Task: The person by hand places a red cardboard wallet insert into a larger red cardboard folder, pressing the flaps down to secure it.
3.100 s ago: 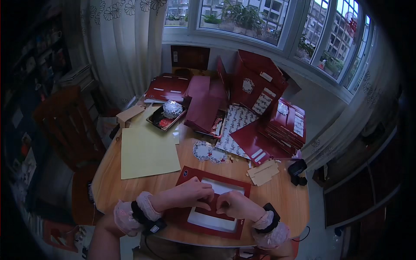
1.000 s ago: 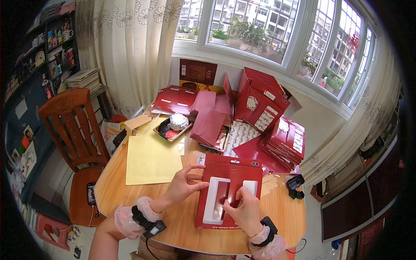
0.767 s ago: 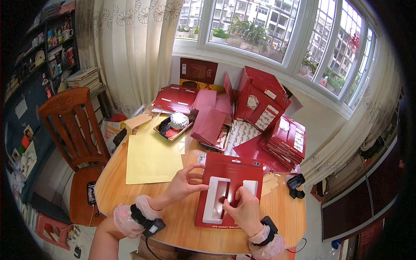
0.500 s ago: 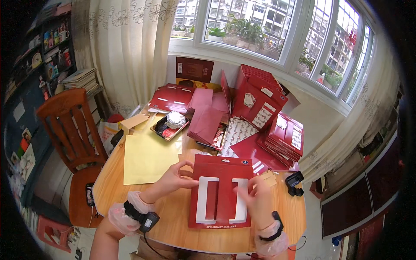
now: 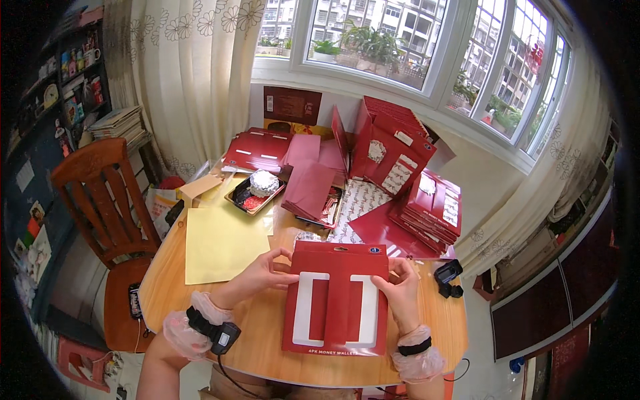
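Observation:
A flat dark red cardboard package with a hang hole at its top and two bracket-shaped windows showing white stands in front of me, just above the near part of the table. My left hand pinches its upper left edge between thumb and fingers. On the opposite side, my right hand grips the upper right edge, its thumb on the front face and its fingers behind. Both wrists wear sheer pink cuffs and black straps.
A yellow sheet lies on the wooden table to the left. Behind are a black tray, pink-red envelopes, upright red packages and a stacked pile of them. A small black device sits at the right.
My right hand has moved from in front of the package's right window to its right edge and now grips it there. The left hand stays on the left edge.

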{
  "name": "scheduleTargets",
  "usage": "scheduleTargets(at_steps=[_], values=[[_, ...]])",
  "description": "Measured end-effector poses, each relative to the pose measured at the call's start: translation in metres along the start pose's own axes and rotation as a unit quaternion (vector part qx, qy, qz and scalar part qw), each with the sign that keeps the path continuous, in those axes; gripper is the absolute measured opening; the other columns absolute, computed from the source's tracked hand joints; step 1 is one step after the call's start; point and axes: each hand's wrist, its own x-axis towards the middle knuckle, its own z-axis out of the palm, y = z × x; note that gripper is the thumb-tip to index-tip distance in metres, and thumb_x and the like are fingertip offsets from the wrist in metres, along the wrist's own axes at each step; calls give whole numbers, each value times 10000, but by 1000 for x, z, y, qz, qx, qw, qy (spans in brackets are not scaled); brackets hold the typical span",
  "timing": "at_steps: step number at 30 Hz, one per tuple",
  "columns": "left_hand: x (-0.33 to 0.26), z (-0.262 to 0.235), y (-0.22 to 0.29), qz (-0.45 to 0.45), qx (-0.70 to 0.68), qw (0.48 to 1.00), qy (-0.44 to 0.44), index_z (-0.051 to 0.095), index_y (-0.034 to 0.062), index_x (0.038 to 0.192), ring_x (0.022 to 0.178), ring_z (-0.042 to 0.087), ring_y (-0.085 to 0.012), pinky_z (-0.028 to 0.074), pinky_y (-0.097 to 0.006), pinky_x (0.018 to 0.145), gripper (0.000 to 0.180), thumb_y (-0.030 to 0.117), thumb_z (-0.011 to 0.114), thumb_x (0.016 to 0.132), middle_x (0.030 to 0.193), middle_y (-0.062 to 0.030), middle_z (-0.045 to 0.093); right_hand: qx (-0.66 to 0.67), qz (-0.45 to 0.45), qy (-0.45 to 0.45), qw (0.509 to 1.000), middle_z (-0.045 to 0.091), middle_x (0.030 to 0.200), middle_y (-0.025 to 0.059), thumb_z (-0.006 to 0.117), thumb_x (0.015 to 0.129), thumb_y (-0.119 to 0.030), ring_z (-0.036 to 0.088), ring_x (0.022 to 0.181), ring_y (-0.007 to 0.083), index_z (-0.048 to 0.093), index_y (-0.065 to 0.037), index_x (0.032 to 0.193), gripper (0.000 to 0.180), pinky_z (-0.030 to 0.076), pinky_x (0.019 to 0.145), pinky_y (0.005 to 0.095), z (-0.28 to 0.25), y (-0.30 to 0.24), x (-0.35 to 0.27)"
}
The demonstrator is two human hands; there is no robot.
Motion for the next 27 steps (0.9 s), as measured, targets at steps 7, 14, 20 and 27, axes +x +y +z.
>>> scheduleTargets(at_steps=[7, 14, 20, 27], values=[[3, 0, -5, 65, 59, 996, 29, 524, 98, 1047, 949, 667, -138, 560, -264, 789, 386, 111, 827, 809, 1032, -73, 690, 9, 49, -66, 997, 659, 1025, 40, 744, 795, 40, 653, 942, 113, 602, -26, 1001, 259, 557, 826, 266, -8, 9, 1], [3, 3, -8, 95, 58, 993, 37, 532, 66, 1028, 947, 670, -149, 573, -268, 807, 380, 84, 831, 794, 1013, -86, 691, 3, 69, -58, 996, 668, 966, 17, 743, 784, 54, 637, 925, 103, 555, -51, 982, 292, 540, 865, 262, -3, 3, 0], [3, 5, -7, 105, 69, 991, 45, 536, 50, 1049, 946, 671, -155, 571, -273, 814, 385, 83, 826, 799, 1021, -110, 690, -66, 54, -52, 995, 643, 975, 18, 748, 777, 59, 635, 925, 115, 506, -62, 975, 335, 550, 822, 245, -7, 9, 2], [6, 3, -13, 124, 72, 989, 47, 537, 37, 1074, 957, 677, -168, 576, -284, 818, 377, 70, 808, 814, 1021, -129, 701, -65, 47, -87, 993, 502, 1011, 18, 798, 747, -1, 618, 937, 122, 529, -22, 979, 356, 558, 743, 242, -13, 18, 3]])
